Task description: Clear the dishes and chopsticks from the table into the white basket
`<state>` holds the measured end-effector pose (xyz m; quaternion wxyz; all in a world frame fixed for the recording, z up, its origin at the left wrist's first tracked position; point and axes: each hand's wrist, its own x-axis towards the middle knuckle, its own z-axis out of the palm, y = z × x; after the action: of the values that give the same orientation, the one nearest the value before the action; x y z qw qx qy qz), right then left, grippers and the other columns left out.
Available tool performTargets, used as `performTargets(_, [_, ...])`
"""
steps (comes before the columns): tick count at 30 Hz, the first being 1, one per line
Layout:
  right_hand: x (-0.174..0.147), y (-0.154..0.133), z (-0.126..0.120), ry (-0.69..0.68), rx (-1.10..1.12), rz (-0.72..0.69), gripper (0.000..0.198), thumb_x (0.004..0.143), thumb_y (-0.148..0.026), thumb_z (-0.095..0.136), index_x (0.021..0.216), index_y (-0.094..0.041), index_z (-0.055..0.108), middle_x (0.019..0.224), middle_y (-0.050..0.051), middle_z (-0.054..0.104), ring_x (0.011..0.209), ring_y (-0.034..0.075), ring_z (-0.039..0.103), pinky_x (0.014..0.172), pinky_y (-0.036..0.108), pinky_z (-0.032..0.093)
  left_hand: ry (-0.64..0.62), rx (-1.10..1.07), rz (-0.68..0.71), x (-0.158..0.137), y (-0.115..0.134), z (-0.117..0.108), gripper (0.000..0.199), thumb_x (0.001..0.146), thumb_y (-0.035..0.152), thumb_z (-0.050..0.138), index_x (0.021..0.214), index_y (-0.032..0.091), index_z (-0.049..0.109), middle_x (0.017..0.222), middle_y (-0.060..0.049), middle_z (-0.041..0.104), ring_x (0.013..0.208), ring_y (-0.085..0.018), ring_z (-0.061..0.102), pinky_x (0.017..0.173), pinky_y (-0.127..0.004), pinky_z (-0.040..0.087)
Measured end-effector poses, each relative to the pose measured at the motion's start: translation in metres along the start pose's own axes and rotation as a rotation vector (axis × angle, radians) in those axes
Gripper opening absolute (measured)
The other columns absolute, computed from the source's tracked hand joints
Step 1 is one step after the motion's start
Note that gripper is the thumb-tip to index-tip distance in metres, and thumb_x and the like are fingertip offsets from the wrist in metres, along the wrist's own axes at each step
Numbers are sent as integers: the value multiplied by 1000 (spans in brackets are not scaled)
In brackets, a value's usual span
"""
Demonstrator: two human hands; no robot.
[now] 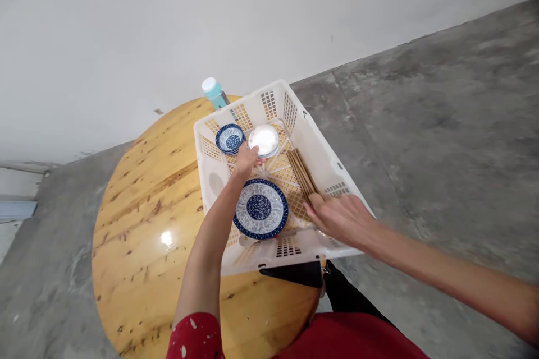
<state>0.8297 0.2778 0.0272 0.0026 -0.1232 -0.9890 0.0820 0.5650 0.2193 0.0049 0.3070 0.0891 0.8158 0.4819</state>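
My left hand [246, 160] is closed on the near left edge of a small stack of white dishes [263, 140], thumb over the rim. Wooden chopsticks [302, 171] lie in a bundle along the right side of a white plastic basket [332, 165], and my right hand [337, 213] is closed around their near end. Beside the white dishes is a stack of small blue-patterned dishes [231, 138]. A larger blue-and-white plate [260, 208] rests in the near part of the basket, partly behind my left forearm.
The basket stands on a round wooden table [143, 224], reaching past its right edge. Behind it is a turquoise bottle with a white lid [214, 92]. A black object [295, 274] shows below the basket's near rim. A grey wall and concrete floor surround the table.
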Motion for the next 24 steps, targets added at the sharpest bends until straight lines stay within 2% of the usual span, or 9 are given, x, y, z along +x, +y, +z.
performTargets(1, [-13,4,-3,133,-2,-66,32,103,-29,48,84,-16,69,61,7,69,54,22,67,48,29,31,22,-10,-14,9,-4,5,46,94,14,51,140,6,53,100,-16,75,61,-17,71,53,-21,51])
performTargets(3, [-34,13,-6,376,62,-180,29,105,-24,44,92,-17,69,74,5,74,60,19,70,52,30,40,66,-30,-38,28,-13,16,51,94,14,52,144,6,51,104,-17,75,62,-16,71,54,-21,52])
performTargets(4, [-41,16,-7,456,113,-213,26,106,-22,45,96,-16,68,81,5,76,65,18,72,57,30,45,85,-35,-44,37,-18,20,53,93,14,54,146,7,50,106,-17,75,63,-17,72,54,-21,52])
performTargets(6, [-50,22,-7,534,222,-254,19,105,-17,47,104,-16,66,91,5,78,73,16,74,69,29,54,122,-39,-60,53,-26,28,57,92,15,56,149,8,48,111,-17,75,68,-18,74,54,-20,51])
performTargets(9, [-54,25,-4,555,316,-296,17,102,-12,51,110,-17,65,91,3,77,74,15,74,74,28,57,152,-44,-91,71,-35,37,56,93,16,57,147,6,49,117,-20,74,74,-20,76,54,-19,50])
performTargets(16, [-52,27,-1,524,317,-332,19,104,-9,46,108,-15,64,87,3,76,74,13,74,73,25,57,178,-143,-95,88,-35,48,49,98,16,51,146,6,50,129,-21,70,74,-17,75,56,-19,52])
performTargets(20, [-51,28,-5,522,294,-341,19,106,-10,45,106,-16,63,85,3,77,71,12,74,73,26,57,175,-232,-124,97,-33,53,50,95,12,51,145,8,52,121,-19,73,72,-16,75,62,-21,56])
performTargets(24, [-48,26,-9,516,282,-345,18,106,-11,45,104,-16,62,82,2,76,67,12,73,71,26,56,130,-290,-164,101,-31,54,53,91,9,52,144,6,53,113,-18,75,78,-19,76,69,-24,59])
